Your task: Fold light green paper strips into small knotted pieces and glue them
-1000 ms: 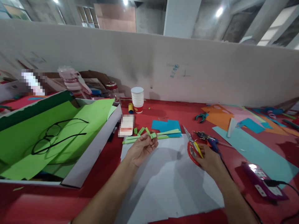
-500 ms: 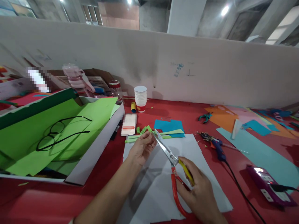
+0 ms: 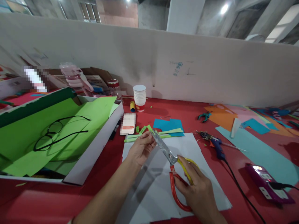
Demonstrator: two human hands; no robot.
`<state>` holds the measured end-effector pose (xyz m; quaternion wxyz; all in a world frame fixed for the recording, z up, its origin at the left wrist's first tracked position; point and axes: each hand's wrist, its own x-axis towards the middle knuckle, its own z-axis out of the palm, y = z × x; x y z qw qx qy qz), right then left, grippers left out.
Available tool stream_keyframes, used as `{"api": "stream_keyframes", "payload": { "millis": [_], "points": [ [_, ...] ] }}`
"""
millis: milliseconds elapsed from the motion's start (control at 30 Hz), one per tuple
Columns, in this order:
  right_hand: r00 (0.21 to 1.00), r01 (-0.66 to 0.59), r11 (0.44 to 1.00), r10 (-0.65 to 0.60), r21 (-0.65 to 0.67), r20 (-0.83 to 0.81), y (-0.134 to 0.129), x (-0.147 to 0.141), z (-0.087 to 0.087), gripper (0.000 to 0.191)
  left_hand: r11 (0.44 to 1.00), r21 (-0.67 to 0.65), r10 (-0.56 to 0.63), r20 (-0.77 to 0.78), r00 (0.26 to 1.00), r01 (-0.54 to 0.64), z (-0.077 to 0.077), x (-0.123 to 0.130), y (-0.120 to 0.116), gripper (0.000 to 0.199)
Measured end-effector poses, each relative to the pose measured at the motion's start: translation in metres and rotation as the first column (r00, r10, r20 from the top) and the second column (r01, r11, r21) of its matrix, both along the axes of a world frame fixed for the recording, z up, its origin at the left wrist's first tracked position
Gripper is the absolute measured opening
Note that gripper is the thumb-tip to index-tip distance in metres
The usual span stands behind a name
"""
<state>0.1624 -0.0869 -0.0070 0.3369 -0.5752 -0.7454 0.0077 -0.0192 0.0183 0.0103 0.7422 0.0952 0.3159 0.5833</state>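
Note:
Scissors (image 3: pixel 166 151) with one red and one yellow handle are gripped in my right hand (image 3: pixel 198 188). Their blades look closed and point up and left, the tips at my left hand (image 3: pixel 144 146). Between its fingertips my left hand pinches a small green paper strip (image 3: pixel 149 127), and the blade tips meet it there. White paper sheets (image 3: pixel 161 180) lie beneath both hands. Just beyond are pale green paper strips (image 3: pixel 173 132), small folded green pieces (image 3: pixel 137 129) and blue paper (image 3: pixel 167 124).
At left a box (image 3: pixel 98 146) holds green sheets and black glasses (image 3: pixel 50 137). Paper cups (image 3: pixel 139 98) stand behind my hands. A glue gun (image 3: pixel 217 148) with its cord, a purple device (image 3: pixel 268 183), pliers (image 3: pixel 204 116) and coloured paper (image 3: pixel 259 149) lie at right on the red table.
The scissor blades have come together at the green strip, and the handles have moved closer. My left hand stays nearly in place. The view has shifted slightly.

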Motion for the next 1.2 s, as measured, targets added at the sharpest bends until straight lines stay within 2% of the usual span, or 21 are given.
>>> {"api": "stream_keyframes", "payload": {
  "millis": [200, 367, 533, 633, 733, 833, 967, 1033, 1100, 1200],
  "points": [
    [0.999, -0.023, 1.000, 0.023, -0.011, 0.026, 0.000, 0.003, -0.002, 0.047, 0.999, 0.035, -0.022, -0.036, 0.999, 0.023, 0.000, -0.001, 0.001, 0.018],
    [0.998, -0.062, 0.997, 0.062, -0.036, 0.013, 0.000, 0.005, -0.001, 0.048, 1.000, 0.015, -0.019, -0.018, 1.000, 0.019, -0.001, -0.001, 0.001, 0.016],
    [0.996, -0.063, 0.994, 0.057, -0.091, -0.073, -0.004, 0.003, -0.001, 0.042, 1.000, -0.007, -0.030, -0.023, 0.999, 0.030, 0.000, -0.001, 0.001, 0.016],
    [0.989, -0.019, 0.989, -0.003, -0.146, -0.149, -0.006, 0.006, -0.001, 0.040, 1.000, -0.018, -0.025, -0.012, 1.000, 0.025, 0.000, -0.001, 0.002, 0.017],
    [0.976, 0.117, 0.965, -0.156, -0.235, -0.154, 0.002, 0.016, 0.002, 0.043, 0.999, -0.022, -0.025, 0.036, 0.999, 0.025, -0.001, -0.002, 0.002, 0.017],
    [0.963, 0.256, 0.918, -0.270, -0.302, -0.005, 0.019, 0.032, 0.006, 0.048, 0.999, -0.015, -0.050, 0.104, 0.993, 0.051, -0.001, -0.003, 0.001, 0.016],
    [0.912, 0.362, 0.887, -0.273, -0.286, 0.307, 0.039, 0.045, 0.008, 0.039, 0.996, 0.027, -0.086, 0.152, 0.985, 0.083, 0.000, -0.004, 0.000, 0.014],
    [0.872, 0.404, 0.865, -0.265, -0.299, 0.412, 0.042, 0.044, 0.009, 0.037, 0.994, 0.027, -0.104, 0.157, 0.982, 0.101, 0.000, -0.004, -0.001, 0.013],
    [0.845, 0.426, 0.852, -0.255, -0.305, 0.469, 0.042, 0.040, 0.014, 0.036, 0.994, 0.008, -0.113, 0.153, 0.982, 0.114, 0.001, -0.004, -0.001, 0.014],
    [0.853, 0.383, 0.883, -0.225, -0.271, 0.470, 0.044, 0.041, 0.024, 0.032, 0.995, -0.014, -0.096, 0.116, 0.989, 0.098, 0.001, -0.004, -0.002, 0.016]
  ]
}}
